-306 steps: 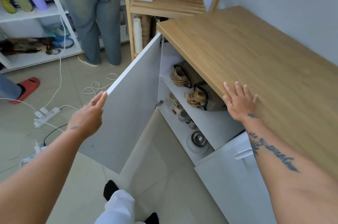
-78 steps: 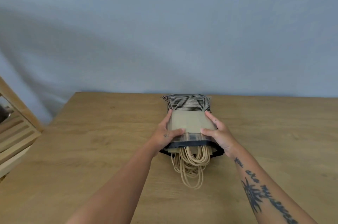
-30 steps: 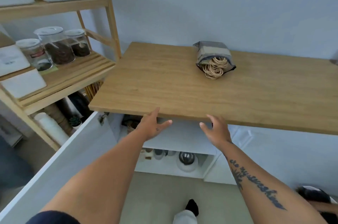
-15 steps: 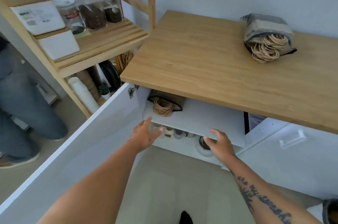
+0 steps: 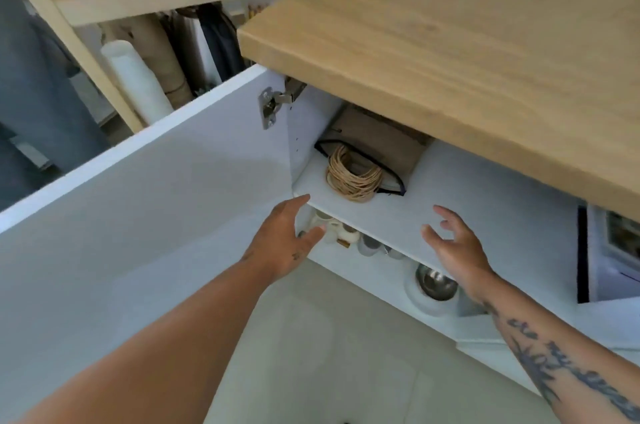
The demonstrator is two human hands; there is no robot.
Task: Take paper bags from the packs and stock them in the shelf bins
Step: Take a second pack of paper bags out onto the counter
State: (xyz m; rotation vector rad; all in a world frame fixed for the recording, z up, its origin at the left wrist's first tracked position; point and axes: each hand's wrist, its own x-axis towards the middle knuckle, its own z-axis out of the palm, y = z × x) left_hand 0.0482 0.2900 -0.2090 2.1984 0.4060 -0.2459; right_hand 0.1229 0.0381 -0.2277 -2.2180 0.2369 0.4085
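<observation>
- Nearest, two bare forearms reaching forward and down into the open cabinet, both empty.
- Left hand (image 5: 284, 243) spread wide, fingers loose, fingertips just at the front left edge of the white cabinet shelf (image 5: 391, 215); holding nothing, probably lined up to take one side of the pack.
- Right hand (image 5: 453, 243) open too, fingers curled slightly, hovering over the shelf's front edge, apart from the left as if to take the pack from both sides.
- Cabinet door (image 5: 145, 215) swung wide to the left, giving clear access.
- Further in, pack of paper bags (image 5: 367, 156) lying flat at the shelf's left end, twisted paper handles bunched toward the opening, body tucked back under the wooden countertop (image 5: 450, 25); handles forward likely make for an easy pull-out.
- Below the shelf, small cups and a metal bowl (image 5: 434, 281), untouched.
- Against half a second ago: both hands nearer the shelf edge, view dropped lower, and the other pack on the countertop now out of frame.
</observation>
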